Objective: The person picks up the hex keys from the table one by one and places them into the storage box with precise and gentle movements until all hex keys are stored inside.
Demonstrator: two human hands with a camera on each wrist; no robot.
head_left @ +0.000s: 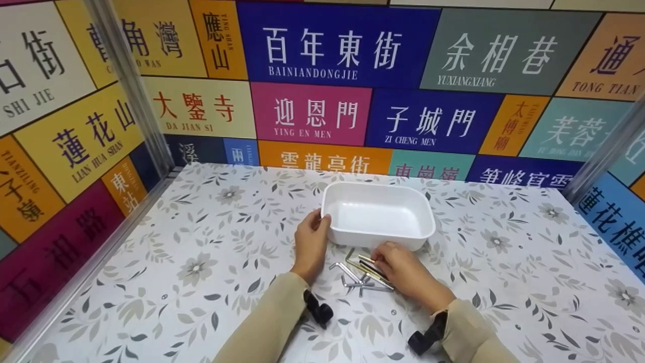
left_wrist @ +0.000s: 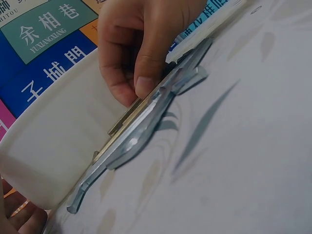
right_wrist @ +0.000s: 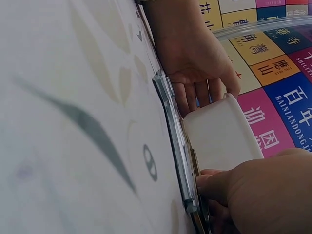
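Note:
A white plastic box (head_left: pixel 378 239) stands on the table with its opening up. My left hand (head_left: pixel 311 242) holds its left end, the thumb at the rim and the fingers against the outer wall. In front of the box lies a loose pile of L-shaped hex keys (head_left: pixel 352 276), some silver and some brass-coloured, with a black one among them. My right hand (head_left: pixel 403 267) is at the right side of the pile. In the left wrist view, its thumb and fingers pinch a brass-coloured hex key (left_wrist: pixel 117 126) low over the silver ones. The far end of that key is hidden by the hand.
A white cloth with grey leaves and flowers covers the table (head_left: pixel 242 237). Behind it rises a wall of coloured sign panels (head_left: pixel 332 60), with another panelled wall (head_left: pixel 65 186) along the left. Black wrist cameras (head_left: pixel 318 308) sit on both sleeves.

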